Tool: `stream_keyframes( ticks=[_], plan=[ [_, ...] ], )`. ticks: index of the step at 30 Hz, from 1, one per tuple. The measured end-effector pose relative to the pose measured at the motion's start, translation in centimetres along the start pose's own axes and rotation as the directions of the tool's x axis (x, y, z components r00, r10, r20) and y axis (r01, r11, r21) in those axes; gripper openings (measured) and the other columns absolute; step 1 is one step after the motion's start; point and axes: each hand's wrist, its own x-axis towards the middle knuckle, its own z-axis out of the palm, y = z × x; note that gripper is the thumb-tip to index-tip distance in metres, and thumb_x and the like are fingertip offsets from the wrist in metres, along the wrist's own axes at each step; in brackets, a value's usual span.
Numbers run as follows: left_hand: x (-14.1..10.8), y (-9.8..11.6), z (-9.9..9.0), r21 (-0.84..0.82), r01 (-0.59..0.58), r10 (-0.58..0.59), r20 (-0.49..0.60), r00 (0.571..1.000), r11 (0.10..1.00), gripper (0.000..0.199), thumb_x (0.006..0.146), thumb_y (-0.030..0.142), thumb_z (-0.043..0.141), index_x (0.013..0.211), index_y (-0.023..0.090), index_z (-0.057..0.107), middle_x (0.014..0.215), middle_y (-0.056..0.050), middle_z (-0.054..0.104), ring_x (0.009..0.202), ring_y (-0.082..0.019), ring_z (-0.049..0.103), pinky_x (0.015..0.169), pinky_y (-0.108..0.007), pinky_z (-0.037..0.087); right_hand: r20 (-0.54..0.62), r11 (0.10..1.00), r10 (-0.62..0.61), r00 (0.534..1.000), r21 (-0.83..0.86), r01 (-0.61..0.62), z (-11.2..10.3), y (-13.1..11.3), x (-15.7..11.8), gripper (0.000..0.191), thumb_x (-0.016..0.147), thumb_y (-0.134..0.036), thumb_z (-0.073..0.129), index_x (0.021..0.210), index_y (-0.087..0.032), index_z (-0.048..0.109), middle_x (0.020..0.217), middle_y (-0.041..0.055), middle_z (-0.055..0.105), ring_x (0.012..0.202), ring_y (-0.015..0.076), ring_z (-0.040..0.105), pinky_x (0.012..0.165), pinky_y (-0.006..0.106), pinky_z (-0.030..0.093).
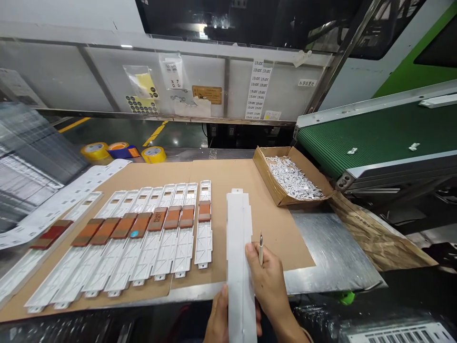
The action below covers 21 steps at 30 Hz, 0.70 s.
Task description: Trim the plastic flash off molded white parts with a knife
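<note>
A long white plastic panel is held upright in front of me, past the table's front edge. My left hand grips its lower left edge. My right hand closes on its right edge, thumb pressed to the side. A slim pen-like tool with a pointed metal tip also sits in my right hand, tip up; its exact kind I cannot tell. To the left, several similar white panels lie side by side, ribbed face up. Reddish-brown blocks rest across their middles.
An open cardboard box of small white pieces stands at the back right, beside a green conveyor belt. Tape rolls line the table's back edge. Brown cardboard covers part of the metal table. A label sheet lies left.
</note>
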Motion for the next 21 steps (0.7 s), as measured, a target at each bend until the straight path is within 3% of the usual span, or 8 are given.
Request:
stream_keyframes(
  ticks=[8, 15, 18, 21],
  plan=[
    [-0.2, -0.1, 0.3, 0.005, 0.053, -0.053, -0.054, 0.997, 0.999, 0.079, 0.068, 0.080, 0.044, 0.076, 0.005, 0.070, 0.057, -0.010, 0.064, 0.048, -0.014, 0.056, 0.050, -0.025, 0.041, 0.061, 0.989, 0.047, 0.997, 0.134, -0.055, -0.5, -0.9, -0.6, 0.037, 0.085, -0.054, 0.052, 0.074, -0.019, 0.051, 0.067, -0.0012, 0.052, 0.063, 0.0143, 0.048, 0.059, 0.026, 0.040],
    [-0.6, -0.5, 0.5, 0.041, 0.055, -0.050, -0.111, 0.993, 0.998, 0.084, 0.067, 0.082, 0.041, 0.073, 0.004, 0.071, 0.055, -0.012, 0.063, 0.047, -0.015, 0.054, 0.049, -0.026, 0.041, 0.265, 0.897, 0.117, 0.957, 0.386, -0.216, -0.9, -1.6, -1.5, 0.029, 0.077, -0.038, 0.063, 0.096, -0.018, 0.054, 0.082, 0.0014, 0.061, 0.071, 0.0168, 0.056, 0.065, 0.028, 0.046],
    [-0.6, -0.4, 0.6, 0.068, 0.038, -0.031, -0.104, 0.994, 0.997, 0.083, 0.068, 0.082, 0.040, 0.072, 0.005, 0.070, 0.054, -0.011, 0.062, 0.047, -0.015, 0.054, 0.051, -0.027, 0.042, 0.243, 0.901, 0.130, 0.961, 0.376, -0.217, -1.0, -1.6, -1.9, 0.025, 0.074, -0.033, 0.065, 0.091, -0.018, 0.055, 0.079, 0.0005, 0.060, 0.070, 0.0167, 0.056, 0.064, 0.027, 0.046],
    [-0.7, -0.5, 0.3, 0.085, 0.022, -0.016, -0.073, 0.997, 0.996, 0.082, 0.070, 0.081, 0.039, 0.073, 0.005, 0.070, 0.055, -0.011, 0.063, 0.046, -0.015, 0.054, 0.050, -0.026, 0.041, 0.198, 0.905, 0.150, 0.969, 0.367, -0.215, -0.9, -1.5, -2.1, 0.029, 0.077, -0.041, 0.064, 0.093, -0.018, 0.056, 0.079, 0.0011, 0.061, 0.064, 0.0154, 0.055, 0.057, 0.026, 0.045]
  ],
)
